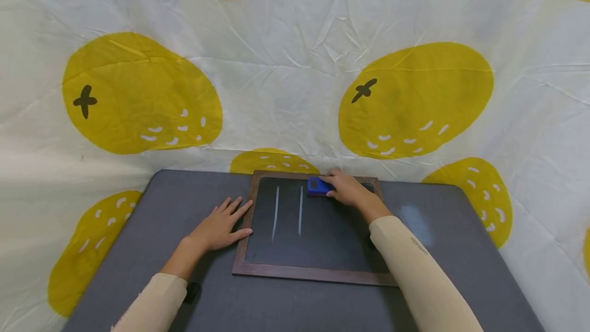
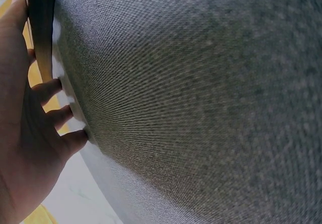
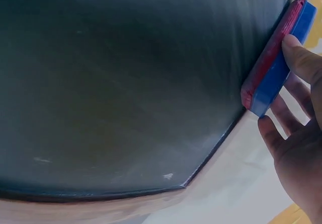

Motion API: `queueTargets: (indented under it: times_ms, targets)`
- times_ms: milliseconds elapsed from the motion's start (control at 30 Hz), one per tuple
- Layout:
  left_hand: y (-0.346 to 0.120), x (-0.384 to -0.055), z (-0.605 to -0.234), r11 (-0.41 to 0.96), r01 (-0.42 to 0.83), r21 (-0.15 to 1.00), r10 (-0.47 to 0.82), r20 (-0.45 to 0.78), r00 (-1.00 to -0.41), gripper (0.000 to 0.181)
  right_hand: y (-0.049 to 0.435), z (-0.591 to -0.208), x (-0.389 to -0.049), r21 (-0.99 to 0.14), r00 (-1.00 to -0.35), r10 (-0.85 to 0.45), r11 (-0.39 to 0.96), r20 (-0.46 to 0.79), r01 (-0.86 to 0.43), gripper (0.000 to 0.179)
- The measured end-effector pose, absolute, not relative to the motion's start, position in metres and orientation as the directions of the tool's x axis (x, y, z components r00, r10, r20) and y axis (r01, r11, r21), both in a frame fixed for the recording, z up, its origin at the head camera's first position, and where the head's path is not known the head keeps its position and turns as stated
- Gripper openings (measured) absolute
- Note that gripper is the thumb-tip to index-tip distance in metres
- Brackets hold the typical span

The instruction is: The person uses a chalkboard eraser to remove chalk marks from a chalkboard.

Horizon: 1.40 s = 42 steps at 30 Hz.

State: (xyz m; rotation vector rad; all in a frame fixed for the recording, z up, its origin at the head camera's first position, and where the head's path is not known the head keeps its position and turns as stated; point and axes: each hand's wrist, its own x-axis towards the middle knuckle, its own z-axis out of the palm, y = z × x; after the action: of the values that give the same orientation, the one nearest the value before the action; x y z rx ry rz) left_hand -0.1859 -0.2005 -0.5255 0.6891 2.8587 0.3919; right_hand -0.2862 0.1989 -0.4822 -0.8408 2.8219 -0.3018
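Observation:
A framed chalkboard point(image 1: 322, 245) lies on the dark table, with two upright chalk lines point(image 1: 300, 214) on its left half. My right hand point(image 1: 348, 188) grips a blue chalkboard eraser point(image 1: 318, 186) near the board's top edge, just right of the second line. In the right wrist view the eraser's red felt side point(image 3: 266, 58) rests against the board, thumb on one side and fingers on the other. My left hand point(image 1: 223, 225) lies spread at the board's left side, its thumb and index fingertips touching the wooden frame point(image 1: 244, 242); the other fingers rest on the table.
The grey table point(image 1: 216, 296) reaches back to a white cloth point(image 1: 286, 91) printed with yellow fruit shapes. A pale smudge point(image 1: 415, 224) shows on the table right of the board. In the right wrist view, small white marks point(image 3: 167, 176) dot the board near a corner.

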Motion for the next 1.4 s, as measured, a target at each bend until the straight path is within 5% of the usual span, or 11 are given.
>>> queueTargets:
  times_ms: [800, 1400]
  targets:
    - [-0.201, -0.186, -0.527, 0.855, 0.419, 0.307, 0.468, -0.107, -0.877, 0.082, 0.203, -0.48, -0.278, -0.293, -0.798, -0.593, 0.786, -0.108, -0.544, 0.056]
    - [-0.201, -0.185, -0.528, 0.856, 0.419, 0.303, 0.465, -0.096, -0.88, 0.082, 0.215, -0.481, -0.183, -0.325, -0.722, -0.689, 0.696, -0.052, -0.64, 0.06]
